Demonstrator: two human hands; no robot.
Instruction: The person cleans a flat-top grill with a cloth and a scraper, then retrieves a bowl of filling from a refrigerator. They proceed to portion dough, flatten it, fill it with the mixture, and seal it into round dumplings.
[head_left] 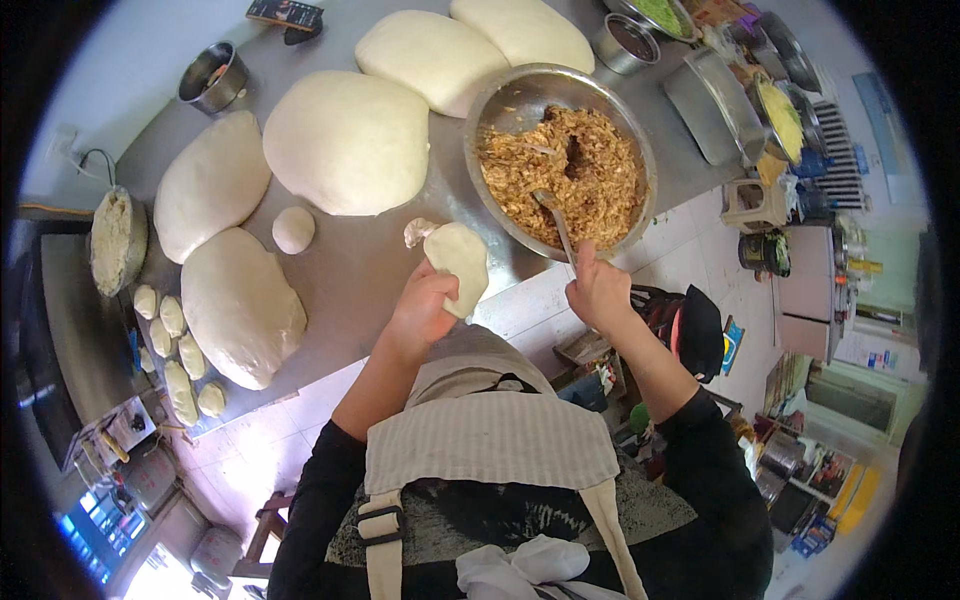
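Note:
My left hand (425,305) is closed on the edge of a flat dough round (458,268), held up over the front edge of the metal table. Just beyond the round lies a small scrap of dough (417,232). In my right hand (600,290) is the handle of a metal spoon (560,228), the fingers wrapped round it. The spoon's bowl end rests in a brown chopped filling (600,165), inside a wide steel bowl (647,205) at the right of the table. Left of the dough round sits a small dough ball (294,230).
Large dough slabs (345,140) cover the table's far and left parts. Several small dough pieces (180,390) lie at its left end, near a flour bowl (118,240). A steel pot (213,78) stands far left, a steel container (627,45) far right, beside a rectangular pan (712,105).

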